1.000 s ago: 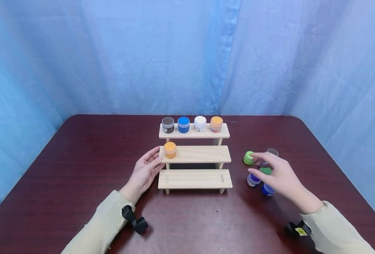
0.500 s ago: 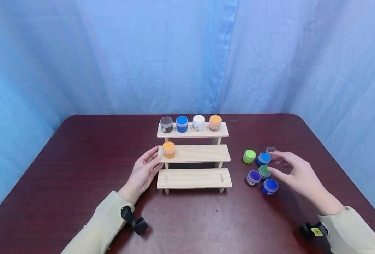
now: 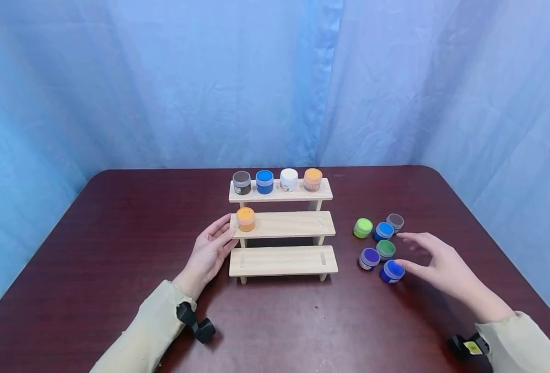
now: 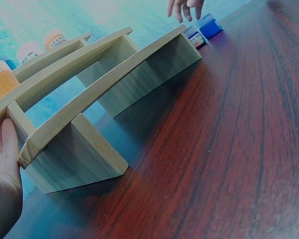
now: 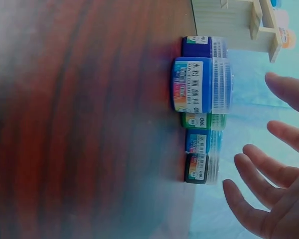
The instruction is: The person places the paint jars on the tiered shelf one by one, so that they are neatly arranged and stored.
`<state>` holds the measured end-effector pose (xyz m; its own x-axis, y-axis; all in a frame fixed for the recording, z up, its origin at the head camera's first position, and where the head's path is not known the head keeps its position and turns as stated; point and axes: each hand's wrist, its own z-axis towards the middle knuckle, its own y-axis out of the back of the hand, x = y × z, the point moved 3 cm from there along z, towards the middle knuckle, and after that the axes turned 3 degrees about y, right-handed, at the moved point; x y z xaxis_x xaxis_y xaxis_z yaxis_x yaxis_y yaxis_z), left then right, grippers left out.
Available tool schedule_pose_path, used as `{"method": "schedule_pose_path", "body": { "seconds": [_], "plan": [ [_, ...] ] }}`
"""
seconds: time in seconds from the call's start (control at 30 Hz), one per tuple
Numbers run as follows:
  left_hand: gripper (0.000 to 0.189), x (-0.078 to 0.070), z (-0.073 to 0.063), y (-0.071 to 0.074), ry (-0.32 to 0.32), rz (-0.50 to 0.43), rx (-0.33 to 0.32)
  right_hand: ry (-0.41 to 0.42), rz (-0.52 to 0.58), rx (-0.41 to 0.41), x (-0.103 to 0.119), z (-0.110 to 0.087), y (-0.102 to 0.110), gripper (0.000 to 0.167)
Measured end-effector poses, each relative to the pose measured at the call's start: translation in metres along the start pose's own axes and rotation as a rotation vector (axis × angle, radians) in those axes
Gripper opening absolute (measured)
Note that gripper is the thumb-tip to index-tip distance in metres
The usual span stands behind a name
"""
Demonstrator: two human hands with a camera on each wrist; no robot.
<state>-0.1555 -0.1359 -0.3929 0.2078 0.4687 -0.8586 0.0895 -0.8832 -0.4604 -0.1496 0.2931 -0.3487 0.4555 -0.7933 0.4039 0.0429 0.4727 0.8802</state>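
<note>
A three-tier wooden display stand (image 3: 281,260) stands mid-table. My left hand (image 3: 208,254) holds the left end of its middle tier, thumb in front and fingers behind; in the left wrist view, fingers (image 4: 9,144) lie along the side panel. An orange paint jar (image 3: 245,219) sits on that tier, close to the thumb. My right hand (image 3: 445,264) hovers at the right with nothing in it, thumb and fingers spread. Just left of it are a bright blue paint jar (image 3: 392,271), a purple one (image 3: 370,258), a dark green one (image 3: 386,249), a lighter blue one (image 3: 384,231) and a dark grey one (image 3: 395,223).
A light green jar (image 3: 362,228) stands at the left of the loose group. The top tier (image 3: 281,197) bears dark grey (image 3: 242,183), blue (image 3: 264,182), white (image 3: 289,180) and orange jars (image 3: 313,180). A blue curtain (image 3: 210,83) hangs behind the dark red table (image 3: 275,321).
My right hand has drawn back rightward from above the loose jars and come lower, beside the bright blue jar, uncovering the group. The left hand stays on the stand.
</note>
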Motion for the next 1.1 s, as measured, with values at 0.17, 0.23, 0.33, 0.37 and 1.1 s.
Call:
{"method": "schedule_pose_path", "body": {
  "seconds": [0.17, 0.23, 0.33, 0.37, 1.1],
  "plan": [
    [0.053, 0.002, 0.000, 0.001, 0.005, -0.009, 0.005, -0.022, 0.024, 0.081, -0.001, -0.005, -0.006, 0.056],
    [0.053, 0.002, 0.000, 0.002, 0.004, -0.010, 0.009, -0.020, 0.027, 0.100, -0.001, -0.006, -0.008, 0.055],
    [0.053, 0.003, 0.000, 0.002, 0.003, -0.019, 0.011, -0.012, 0.032, 0.122, -0.001, -0.008, -0.011, 0.055],
    [0.053, 0.003, 0.001, 0.002, 0.004, -0.022, 0.009, -0.010, 0.033, 0.130, 0.000, -0.008, -0.012, 0.055],
    [0.053, 0.001, 0.001, 0.000, 0.004, -0.043, 0.005, 0.009, 0.038, 0.212, 0.004, -0.009, -0.018, 0.044]
  ]
}}
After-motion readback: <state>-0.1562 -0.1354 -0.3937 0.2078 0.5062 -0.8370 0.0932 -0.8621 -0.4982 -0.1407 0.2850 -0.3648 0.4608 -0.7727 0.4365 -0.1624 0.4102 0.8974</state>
